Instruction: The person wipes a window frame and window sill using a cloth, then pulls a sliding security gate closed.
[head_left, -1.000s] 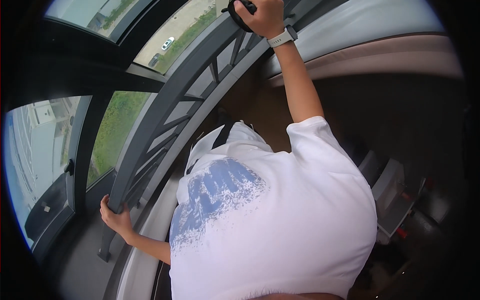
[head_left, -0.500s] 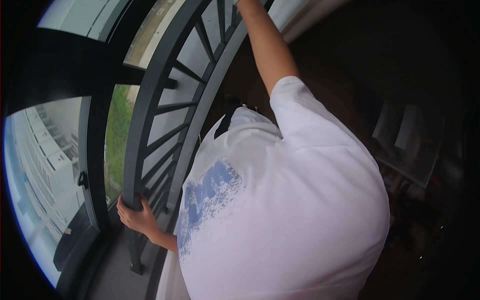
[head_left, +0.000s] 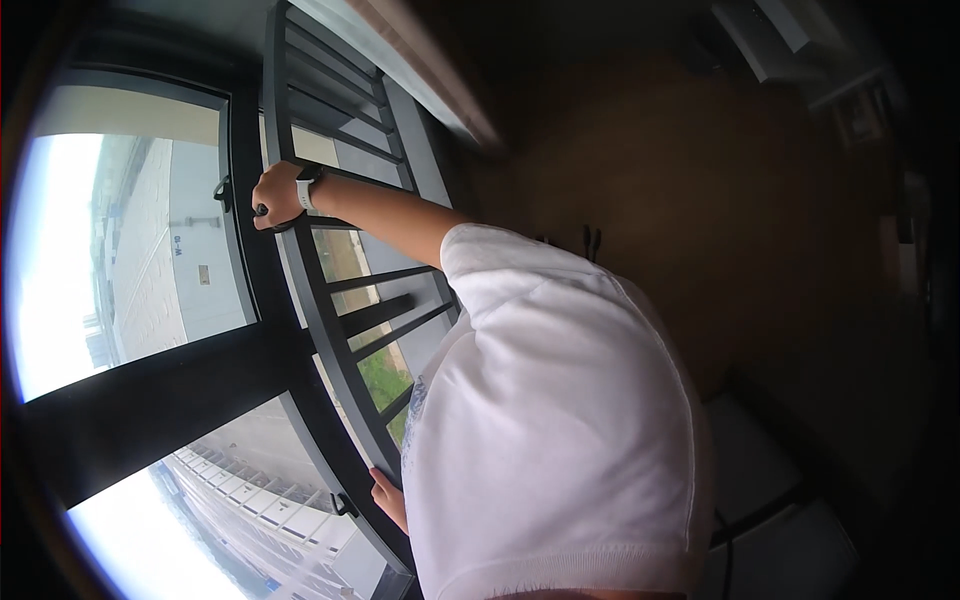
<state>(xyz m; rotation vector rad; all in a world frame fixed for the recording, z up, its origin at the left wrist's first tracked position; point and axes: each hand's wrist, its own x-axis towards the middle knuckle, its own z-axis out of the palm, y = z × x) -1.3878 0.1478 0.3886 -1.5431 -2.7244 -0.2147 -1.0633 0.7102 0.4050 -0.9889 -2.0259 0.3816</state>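
A dark grey metal railing (head_left: 343,350) with crossbars runs along the window. My right hand (head_left: 276,196) is closed in a fist at the rail's upper stretch, a white-banded watch on the wrist. A small black object (head_left: 262,210) shows between its fingers; what it is cannot be made out. Lower down, my left hand (head_left: 388,497) rests against the same rail, one digit along its near side. My shirt and the rail hide most of that hand.
Tall dark-framed windows stand beyond the railing, with black handles (head_left: 222,190) on their frames. A curtain (head_left: 430,60) hangs at the top. The brown floor (head_left: 620,150) spreads to the right, with white furniture (head_left: 760,45) at the far right.
The view has swung toward the windows. My right hand, earlier out past the top edge, is now in sight at the railing. My left hand shows less, partly covered by my shirt.
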